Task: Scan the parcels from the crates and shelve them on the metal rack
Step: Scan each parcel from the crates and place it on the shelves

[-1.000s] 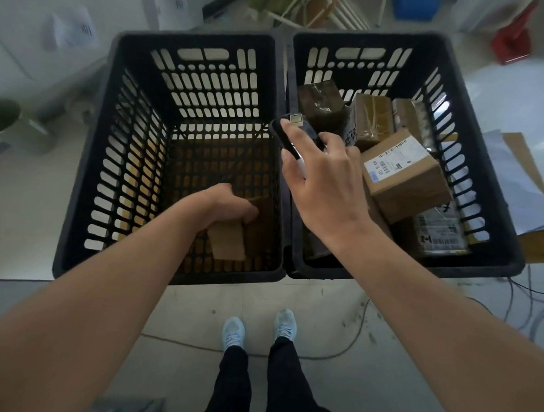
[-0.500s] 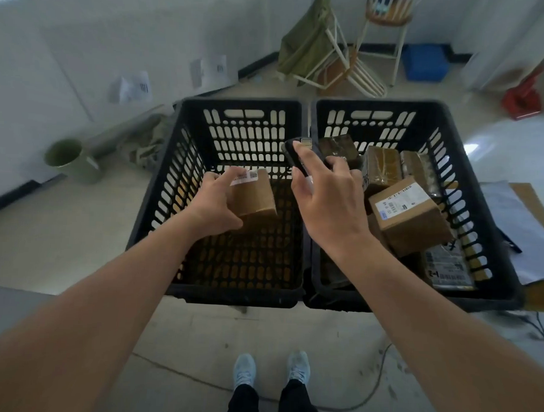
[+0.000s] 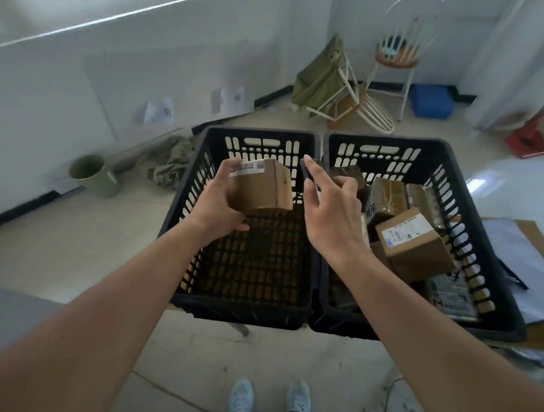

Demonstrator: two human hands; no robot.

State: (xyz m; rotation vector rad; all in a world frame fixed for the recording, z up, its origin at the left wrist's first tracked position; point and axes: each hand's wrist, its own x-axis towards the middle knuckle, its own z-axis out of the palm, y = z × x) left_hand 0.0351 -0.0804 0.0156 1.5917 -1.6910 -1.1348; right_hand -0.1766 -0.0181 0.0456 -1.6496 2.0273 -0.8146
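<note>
Two black slotted crates stand side by side on the floor. Above the left crate (image 3: 204,160) my left hand (image 3: 217,204) grips a small brown cardboard parcel (image 3: 260,188) with a white label on its top face. Nothing else shows inside that crate. Just to the right of the parcel, my right hand (image 3: 332,214) holds a dark handheld scanner (image 3: 306,170), index finger laid along it; most of the scanner is hidden behind the hand. The right crate (image 3: 445,156) holds several brown parcels, among them a labelled box (image 3: 414,244).
A green bucket (image 3: 93,175) and crumpled cloth lie on the floor at left. Folded chairs and a stool lean at the back wall, with a blue bin beside them. Papers and cardboard (image 3: 522,242) lie right of the crates. My feet are below the crates.
My left hand has lifted the small parcel from the bottom of the left crate up to rim height. The view has tilted up and back, showing more of the room.
</note>
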